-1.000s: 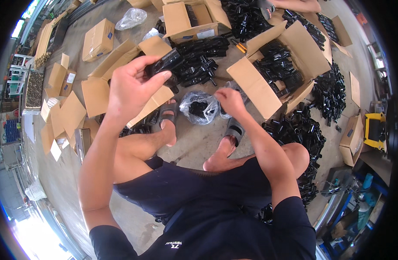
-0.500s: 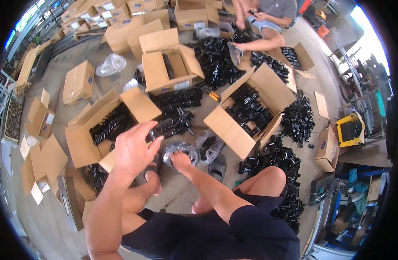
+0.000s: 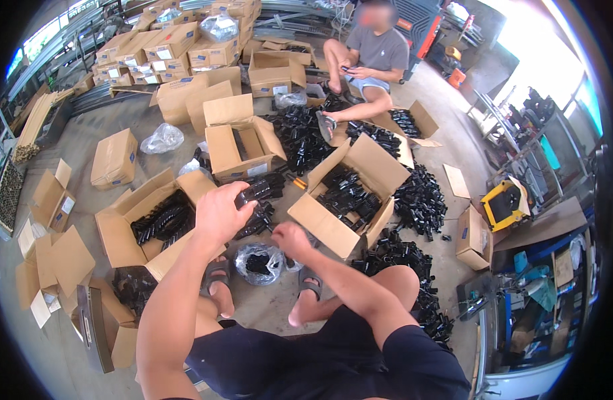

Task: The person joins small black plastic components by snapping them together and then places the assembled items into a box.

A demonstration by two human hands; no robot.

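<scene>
My left hand point(image 3: 218, 215) is closed round a black plastic part point(image 3: 254, 193), held in front of the pile between the boxes. My right hand point(image 3: 291, 241) hovers just above and beside a clear plastic bag point(image 3: 269, 275). Its fingers are pinched together, and whatever is between them is too small to make out. Small black pieces point(image 3: 257, 263) fill the open bag, which sits on the floor between my feet. More black parts point(image 3: 256, 220) lie in a heap just beyond both hands.
An open carton of black parts point(image 3: 110, 233) stands left, another point(image 3: 323, 220) right. An open box point(image 3: 216, 157) sits farther off. Loose black parts point(image 3: 413, 267) spread along my right. A seated person point(image 3: 380, 50) holds a dark object at the back. Stacked cartons point(image 3: 176, 43) stand behind.
My right hand has lifted out of the plastic bag and moved up and right, fingers pinched. My left hand keeps its black part. The view has tilted up, showing more of the seated person.
</scene>
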